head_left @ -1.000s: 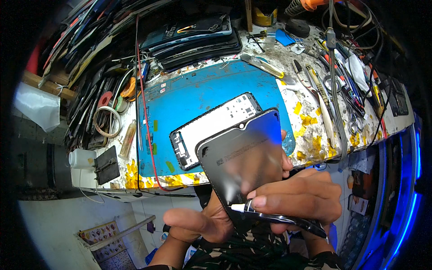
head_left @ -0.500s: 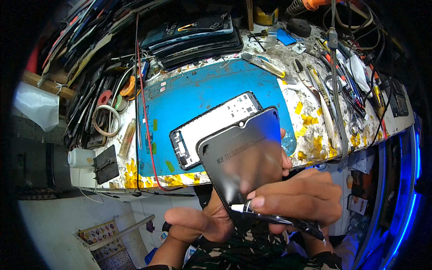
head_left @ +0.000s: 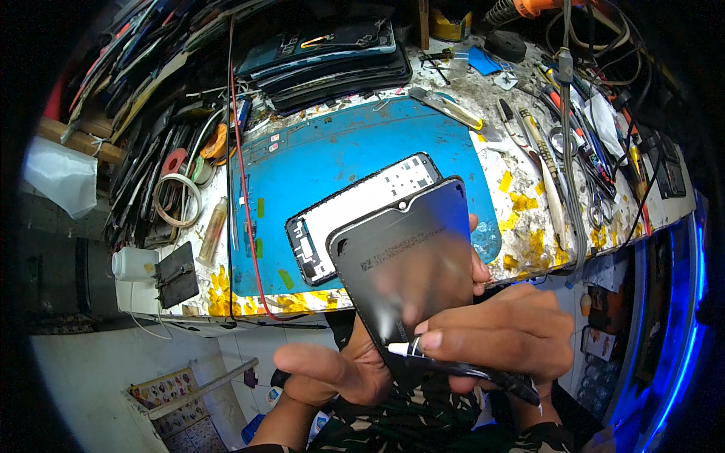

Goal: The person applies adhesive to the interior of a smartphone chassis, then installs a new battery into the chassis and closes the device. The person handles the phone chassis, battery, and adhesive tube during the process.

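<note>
Step in hand: you look to be laying a bead of adhesive along the near edge of the dark phone screen panel (head_left: 408, 264), judging by the nozzle set against that edge.
Left hand: your left hand (head_left: 340, 370) cradles the panel from underneath, fingers wrapped up around its right side near the far corner, thumb stretched out to the left. It is closed on the panel.
Right hand: your right hand (head_left: 498, 336) pinches a slim black glue tube (head_left: 468, 370), white tip pointing left and touching the panel's near edge. It is closed on the tube.
Panel: held tilted in the air, near side of the bench, its far end overlapping the view of the phone frame (head_left: 355, 211).
Phone frame: lies flat on the blue work mat (head_left: 340, 151), open side up, well apart from your hands.
Next move calls for: a steady, thin line along the rim, I judge; keep the tip on the border and off the middle, and keep the left hand still while the right travels.
Around the bench: stacked screens (head_left: 332, 57) at the far edge, tweezers and tools (head_left: 551, 143) to the right, tape rolls (head_left: 177, 200) and a small white bottle (head_left: 134, 264) to the left.
</note>
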Available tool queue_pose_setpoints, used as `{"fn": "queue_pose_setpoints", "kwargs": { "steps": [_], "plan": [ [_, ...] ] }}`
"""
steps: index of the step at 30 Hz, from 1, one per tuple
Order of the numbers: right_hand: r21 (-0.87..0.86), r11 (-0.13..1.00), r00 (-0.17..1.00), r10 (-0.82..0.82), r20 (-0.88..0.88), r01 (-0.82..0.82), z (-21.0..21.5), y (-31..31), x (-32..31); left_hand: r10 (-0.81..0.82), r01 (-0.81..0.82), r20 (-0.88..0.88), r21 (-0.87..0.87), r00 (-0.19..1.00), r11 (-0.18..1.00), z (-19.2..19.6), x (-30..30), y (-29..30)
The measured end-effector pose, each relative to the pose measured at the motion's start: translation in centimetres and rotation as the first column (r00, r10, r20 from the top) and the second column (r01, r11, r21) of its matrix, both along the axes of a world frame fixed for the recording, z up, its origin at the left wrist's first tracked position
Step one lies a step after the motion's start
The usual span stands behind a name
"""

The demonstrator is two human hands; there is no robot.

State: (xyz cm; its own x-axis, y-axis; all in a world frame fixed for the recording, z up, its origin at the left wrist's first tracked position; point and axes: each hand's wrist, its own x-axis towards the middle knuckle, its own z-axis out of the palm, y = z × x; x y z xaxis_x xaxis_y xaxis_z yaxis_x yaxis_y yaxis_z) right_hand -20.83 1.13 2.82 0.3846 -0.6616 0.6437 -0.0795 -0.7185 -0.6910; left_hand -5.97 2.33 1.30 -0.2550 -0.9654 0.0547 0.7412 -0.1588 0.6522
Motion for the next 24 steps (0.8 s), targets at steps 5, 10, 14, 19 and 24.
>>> {"fn": "queue_pose_setpoints", "kwargs": {
  "steps": [5,10,14,19,24],
  "plan": [
    [0.015,1.000,1.000,-0.010,0.009,0.010,0.1,0.0,0.1,-0.067,0.069,0.064,-0.038,0.996,0.997,-0.7,0.3,-0.3],
    [0.036,0.999,1.000,0.024,-0.002,-0.024,0.2,-0.1,0.0,-0.051,0.051,0.007,0.016,0.999,0.999,-0.6,0.8,0.2],
    [0.040,0.999,1.000,-0.005,0.016,0.005,0.0,0.1,0.3,-0.070,0.070,0.016,0.024,0.997,0.997,-0.4,0.7,0.1],
    [0.191,0.982,0.963,-0.037,0.266,-0.015,-0.5,0.4,-0.4,-0.088,0.087,0.078,0.015,0.993,0.996,0.1,0.7,-0.1],
    [0.366,0.922,0.869,-0.279,0.408,0.124,-0.8,1.4,-0.8,-0.105,0.101,-0.086,-0.049,0.991,0.994,0.5,1.1,-0.5]
  ]
}}
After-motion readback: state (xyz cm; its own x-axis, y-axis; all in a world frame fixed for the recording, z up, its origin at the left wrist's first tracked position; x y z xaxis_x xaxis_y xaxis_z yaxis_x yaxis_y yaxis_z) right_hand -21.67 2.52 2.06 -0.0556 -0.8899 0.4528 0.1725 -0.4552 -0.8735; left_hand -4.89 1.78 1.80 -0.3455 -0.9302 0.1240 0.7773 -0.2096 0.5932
